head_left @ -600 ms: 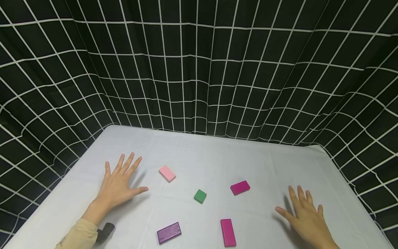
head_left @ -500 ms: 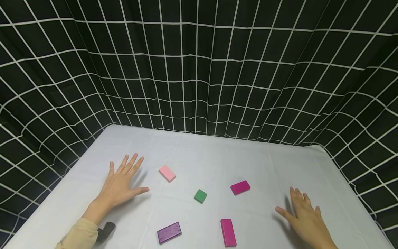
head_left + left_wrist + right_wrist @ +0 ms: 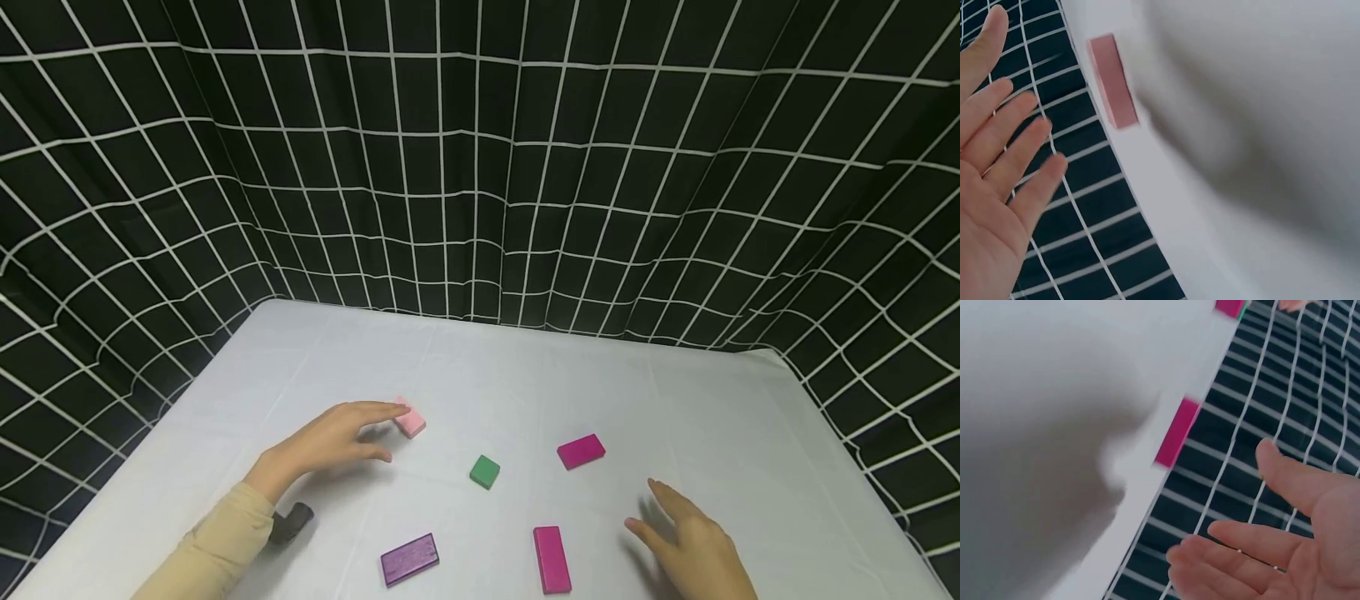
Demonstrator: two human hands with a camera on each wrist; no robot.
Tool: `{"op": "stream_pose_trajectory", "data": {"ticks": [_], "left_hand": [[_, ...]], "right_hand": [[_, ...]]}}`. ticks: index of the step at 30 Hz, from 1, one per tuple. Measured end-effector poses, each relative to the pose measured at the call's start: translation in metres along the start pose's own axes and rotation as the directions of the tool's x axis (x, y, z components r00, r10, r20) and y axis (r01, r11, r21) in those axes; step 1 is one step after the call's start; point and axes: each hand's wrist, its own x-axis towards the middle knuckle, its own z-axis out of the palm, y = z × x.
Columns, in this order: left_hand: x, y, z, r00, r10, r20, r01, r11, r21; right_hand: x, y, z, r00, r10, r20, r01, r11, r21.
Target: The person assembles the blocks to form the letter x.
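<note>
My left hand hovers over the left of the table, its fingers straight and its thumb apart from them. Its fingertips overlap the pink block in the head view, while the left wrist view shows that pink block apart from the hand. Nothing is in its grasp. On the right, my right hand is held above the cloth with fingers extended and nothing in it. Nearest to it are a magenta block farther back and another magenta block near the front.
A small green block lies near the middle of the white table. A purple block lies toward the front left. Black curtains with white grid lines stand around the back and sides.
My left hand has moved right toward the pink block and turned, so its spread fingers now lie closer together. My right hand has moved left and slightly nearer the front. The blocks stay put.
</note>
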Motion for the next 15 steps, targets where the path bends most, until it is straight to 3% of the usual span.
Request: {"op": "stream_pose_trajectory", "data": {"ticks": [5, 10, 15], "left_hand": [[0.030, 0.004, 0.005, 0.992, 0.100, 0.073, -0.096, 0.994, -0.060], [0.058, 0.015, 0.012, 0.979, 0.122, 0.164, -0.106, 0.989, -0.105], [0.076, 0.032, 0.028, 0.958, 0.181, 0.221, -0.161, 0.982, -0.103]], "right_hand": [[-0.010, -0.019, 0.014, 0.998, -0.053, -0.047, 0.055, 0.997, 0.052], [-0.018, -0.039, 0.023, 0.989, -0.126, -0.084, 0.130, 0.991, 0.046], [-0.020, -0.058, 0.033, 0.982, -0.183, -0.043, 0.183, 0.983, -0.001]]}}
